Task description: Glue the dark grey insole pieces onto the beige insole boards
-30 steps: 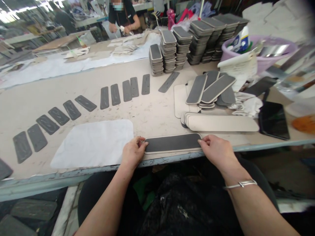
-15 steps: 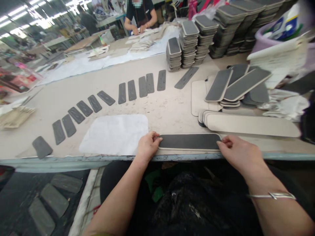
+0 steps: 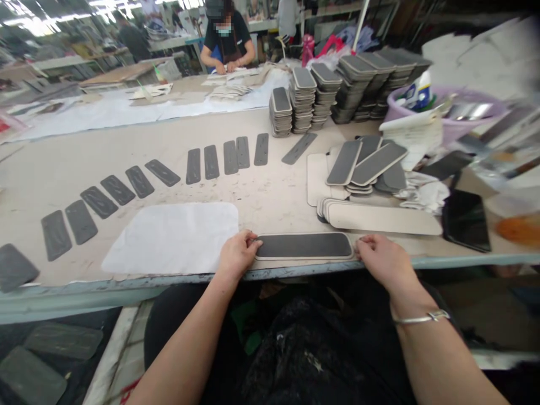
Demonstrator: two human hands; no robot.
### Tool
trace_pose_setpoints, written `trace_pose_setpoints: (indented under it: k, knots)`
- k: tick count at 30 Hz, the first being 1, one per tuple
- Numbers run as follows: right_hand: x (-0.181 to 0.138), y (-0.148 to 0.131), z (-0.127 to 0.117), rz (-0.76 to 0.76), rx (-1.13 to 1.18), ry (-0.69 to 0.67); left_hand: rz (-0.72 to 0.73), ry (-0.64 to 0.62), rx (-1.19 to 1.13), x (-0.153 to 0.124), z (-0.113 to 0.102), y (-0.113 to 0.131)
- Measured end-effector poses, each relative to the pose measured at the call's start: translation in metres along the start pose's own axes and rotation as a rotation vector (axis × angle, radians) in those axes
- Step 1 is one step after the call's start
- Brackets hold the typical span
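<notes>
A long pad (image 3: pixel 304 246), dark grey on a beige backing, lies flat at the near edge of the table (image 3: pixel 54 163). My left hand (image 3: pixel 236 256) pinches its left end with curled fingers. My right hand (image 3: pixel 382 261) is closed on its right end, a metal bracelet on that wrist. A white cloth (image 3: pixel 172 237) lies just left of my left hand. A fanned pile of beige backings (image 3: pixel 379 216) sits right behind the pad.
A curved row of dark grey pads (image 3: pixel 139 180) crosses the table. Tall stacks of finished pads (image 3: pixel 320 93) stand at the back, and a purple basin (image 3: pixel 447 109) at the right. A black tablet (image 3: pixel 466 219) lies near the right edge. Another person (image 3: pixel 225 42) works at the far end.
The view swung left and then back. Both hands stay on the ends of the pad, which has not moved on the table.
</notes>
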State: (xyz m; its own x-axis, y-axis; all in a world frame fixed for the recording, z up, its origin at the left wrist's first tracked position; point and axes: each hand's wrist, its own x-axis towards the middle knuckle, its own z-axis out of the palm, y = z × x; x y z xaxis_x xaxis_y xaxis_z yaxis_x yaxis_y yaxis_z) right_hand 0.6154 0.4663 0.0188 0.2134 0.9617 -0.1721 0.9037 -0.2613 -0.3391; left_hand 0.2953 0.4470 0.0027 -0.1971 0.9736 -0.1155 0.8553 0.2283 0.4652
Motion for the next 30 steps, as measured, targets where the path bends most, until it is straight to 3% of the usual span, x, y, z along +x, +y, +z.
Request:
trace_pose_setpoints:
  k: [2,4,7,9,13,17,20,27,30]
  knots:
    - [-0.013,-0.012,0.001,-0.149,0.027,0.177,0.003,-0.011,0.006,0.000,-0.001,0.000]
    - [-0.031,-0.034,0.009,-0.446,0.070,0.255,-0.009,-0.023,0.020,0.001,-0.001,0.001]
    - [-0.055,-0.071,0.031,-0.894,0.002,0.093,-0.010,-0.026,0.043,0.000,-0.001,0.001]
    - [-0.064,-0.086,0.046,-0.992,-0.060,0.002,0.020,-0.012,0.049,-0.001,-0.001,0.001]
    - [-0.060,-0.073,0.059,-0.931,-0.190,-0.029,0.064,0.002,0.044,-0.003,-0.002,0.000]
    - [-0.047,-0.031,0.049,-0.614,-0.353,0.028,0.060,0.003,0.025,-0.004,-0.002,0.000]
    - [-0.044,-0.015,0.045,-0.421,-0.414,0.038,0.030,0.019,0.008,-0.005,0.000,0.001]
    - [-0.042,-0.015,0.055,-0.389,-0.389,0.071,0.030,0.072,-0.079,-0.009,-0.008,-0.010]
    - [-0.040,-0.013,0.058,-0.410,-0.371,0.073,0.230,0.187,-0.059,-0.024,-0.010,0.009]
